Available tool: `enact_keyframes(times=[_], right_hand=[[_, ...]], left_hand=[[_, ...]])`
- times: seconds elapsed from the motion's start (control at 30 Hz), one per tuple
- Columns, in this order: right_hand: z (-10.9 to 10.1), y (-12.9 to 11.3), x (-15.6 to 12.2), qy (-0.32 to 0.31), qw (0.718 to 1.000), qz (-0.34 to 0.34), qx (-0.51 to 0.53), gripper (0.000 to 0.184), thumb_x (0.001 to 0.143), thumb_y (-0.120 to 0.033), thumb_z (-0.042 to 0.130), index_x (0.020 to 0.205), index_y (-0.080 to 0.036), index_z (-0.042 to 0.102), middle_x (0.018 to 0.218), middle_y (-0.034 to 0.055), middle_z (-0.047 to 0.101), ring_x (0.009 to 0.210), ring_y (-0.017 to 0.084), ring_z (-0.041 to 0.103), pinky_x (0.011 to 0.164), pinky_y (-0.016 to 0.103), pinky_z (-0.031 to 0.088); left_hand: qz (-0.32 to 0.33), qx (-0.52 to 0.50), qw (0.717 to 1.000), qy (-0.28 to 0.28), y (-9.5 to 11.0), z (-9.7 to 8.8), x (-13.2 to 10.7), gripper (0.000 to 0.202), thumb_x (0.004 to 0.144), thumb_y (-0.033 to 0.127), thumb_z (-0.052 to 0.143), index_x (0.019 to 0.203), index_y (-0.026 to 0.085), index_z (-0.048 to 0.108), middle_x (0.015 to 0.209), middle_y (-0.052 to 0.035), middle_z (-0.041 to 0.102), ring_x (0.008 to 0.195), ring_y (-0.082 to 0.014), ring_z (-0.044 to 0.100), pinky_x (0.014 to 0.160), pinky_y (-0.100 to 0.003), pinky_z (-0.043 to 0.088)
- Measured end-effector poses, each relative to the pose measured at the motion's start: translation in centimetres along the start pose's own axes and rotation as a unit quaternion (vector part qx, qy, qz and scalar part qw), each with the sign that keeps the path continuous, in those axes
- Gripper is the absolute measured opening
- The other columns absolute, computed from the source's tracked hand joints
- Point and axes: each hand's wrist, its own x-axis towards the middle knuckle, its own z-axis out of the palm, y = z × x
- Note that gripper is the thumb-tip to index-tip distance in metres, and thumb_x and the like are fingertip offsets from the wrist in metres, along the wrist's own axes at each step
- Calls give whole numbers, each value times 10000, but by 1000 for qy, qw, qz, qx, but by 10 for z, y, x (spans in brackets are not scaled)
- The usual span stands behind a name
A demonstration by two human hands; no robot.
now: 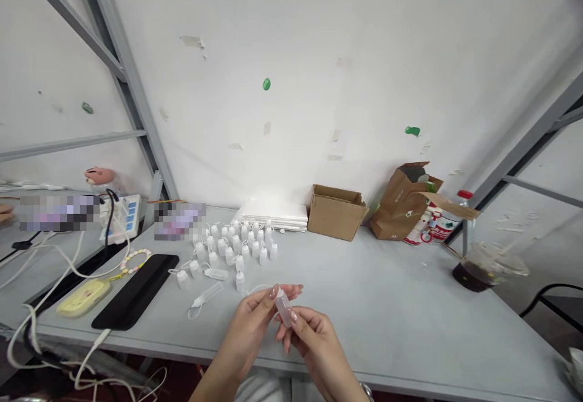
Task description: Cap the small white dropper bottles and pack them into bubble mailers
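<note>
My left hand (255, 323) and my right hand (312, 338) meet above the near edge of the grey table (387, 305). Both pinch one small translucent white plastic bottle (283, 308), held upright between the fingertips. Just beyond them stands a cluster of several identical small white bottles (237, 244), most upright. Two bottles lie on their sides nearer me, one at the cluster's front (216, 273) and one with a looped tether (204, 297).
A black pad (136, 289), a yellow device (84, 297) with a bead strap, a power strip (121, 214) and cables sit left. White flat stack (276, 214), open cardboard box (336, 211), torn paper bag (403, 201), a bottle and a lidded drink cup (485, 265) sit at the back right.
</note>
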Motion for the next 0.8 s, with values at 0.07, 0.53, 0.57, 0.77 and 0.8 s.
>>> enact_keyframes(times=[0.07,0.53,0.57,0.77,0.8], right_hand=[[0,-1,-1,4,1000,5,12,360,666,-476,710,681,-118,678,559,22,583,491,79,443,516,209,340],[-2,-6,-3,-42,994,36,98,343,691,-424,705,707,-82,697,517,24,566,421,56,406,477,203,288],[-1,-5,-3,-46,993,38,103,341,700,-421,698,707,-79,697,513,26,567,418,55,409,477,202,289],[-4,-2,-3,-51,989,55,128,339,680,-420,713,689,-82,693,497,21,560,413,56,413,463,200,281],[-5,-1,-3,-48,988,58,132,344,669,-422,722,689,-80,694,486,13,549,407,52,403,461,199,281]], left_hand=[[7,2,1000,0,-1,1,-1,348,710,448,664,855,139,731,1012,-134,708,1127,-304,538,1005,-424,355],[-28,-55,998,-29,-5,-3,-1,425,701,499,655,927,145,718,1037,-132,699,1158,-291,515,1033,-422,319],[-32,-65,997,-30,-5,-4,-1,432,701,503,653,933,144,715,1034,-133,699,1153,-287,520,1030,-416,325],[-10,-37,999,-23,-7,-1,0,310,691,429,693,818,150,736,924,-118,728,1079,-290,572,983,-408,377],[-3,-22,1000,-22,-8,-1,-1,317,690,439,689,810,150,738,917,-122,728,1074,-296,572,974,-414,382]])
